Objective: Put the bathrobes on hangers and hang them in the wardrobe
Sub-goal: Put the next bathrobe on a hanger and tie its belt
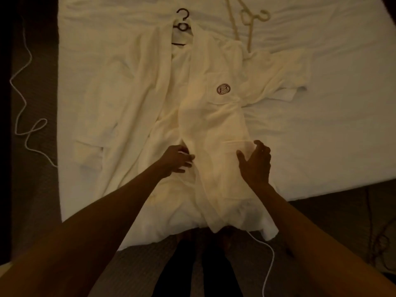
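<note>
A cream bathrobe (210, 116) with a round dark emblem on its chest lies spread face up on the bed. A dark hanger (182, 24) sits inside its collar, hook pointing away from me. My left hand (176, 158) pinches the edge of the robe's front panel near the waist. My right hand (256, 161) rests flat, fingers spread, on the robe's right side. A second, cream hanger (249, 20) lies on the sheet above the robe's right sleeve.
The bed (332, 125) with a white sheet fills most of the view; its near edge runs across the lower frame. A white cord (23, 103) lies on the dark floor at the left. Another white cable (269, 260) hangs by my legs.
</note>
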The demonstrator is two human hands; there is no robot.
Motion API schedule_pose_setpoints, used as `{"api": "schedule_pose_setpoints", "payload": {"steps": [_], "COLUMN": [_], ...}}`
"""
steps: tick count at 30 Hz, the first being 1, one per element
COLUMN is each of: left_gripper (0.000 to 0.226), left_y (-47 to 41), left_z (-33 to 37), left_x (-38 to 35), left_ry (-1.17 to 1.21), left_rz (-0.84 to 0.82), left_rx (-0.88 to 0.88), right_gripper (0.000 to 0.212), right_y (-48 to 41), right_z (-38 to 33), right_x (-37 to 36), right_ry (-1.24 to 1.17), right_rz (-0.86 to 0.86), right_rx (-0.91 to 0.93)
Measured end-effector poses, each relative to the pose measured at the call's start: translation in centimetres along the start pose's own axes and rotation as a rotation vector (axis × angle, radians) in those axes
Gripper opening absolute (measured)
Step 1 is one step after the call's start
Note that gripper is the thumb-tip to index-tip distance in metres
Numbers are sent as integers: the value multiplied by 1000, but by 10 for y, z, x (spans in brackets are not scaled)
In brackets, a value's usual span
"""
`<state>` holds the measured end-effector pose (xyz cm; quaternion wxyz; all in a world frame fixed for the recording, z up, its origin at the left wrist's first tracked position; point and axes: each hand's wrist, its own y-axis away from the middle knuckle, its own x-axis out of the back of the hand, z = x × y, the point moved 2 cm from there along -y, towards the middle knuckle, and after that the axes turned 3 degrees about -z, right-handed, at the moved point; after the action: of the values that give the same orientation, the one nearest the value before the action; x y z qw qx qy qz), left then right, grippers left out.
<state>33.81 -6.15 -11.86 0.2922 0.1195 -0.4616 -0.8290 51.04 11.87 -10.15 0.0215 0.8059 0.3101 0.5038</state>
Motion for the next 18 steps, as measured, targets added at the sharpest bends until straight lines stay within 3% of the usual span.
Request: {"api": "schedule_pose_setpoints", "payload": {"steps": [3,6,9,14,18], "left_gripper": [15,10,11,12,17], "left_y": [5,17,26,45,63], "left_z": [-6,-6,-12,-28,-66], "left_x": [0,21,51,53,59], "left_ry": [12,66,-26,-40,-281], "left_rz": [20,107,272,331,638], "left_rx": [-8,-39,-111,-191,-273], "right_gripper": [70,62,57,37,33], "right_y": [0,3,12,49,82], "right_z": [5,-1,-8,-31,-37], "right_x": [-6,0,5,-10,-48], "right_ry": [11,36,81,73,44], "right_rz": [-145,-125,-85,23,-351], "right_rx": [-63,-51,-14,436,529]}}
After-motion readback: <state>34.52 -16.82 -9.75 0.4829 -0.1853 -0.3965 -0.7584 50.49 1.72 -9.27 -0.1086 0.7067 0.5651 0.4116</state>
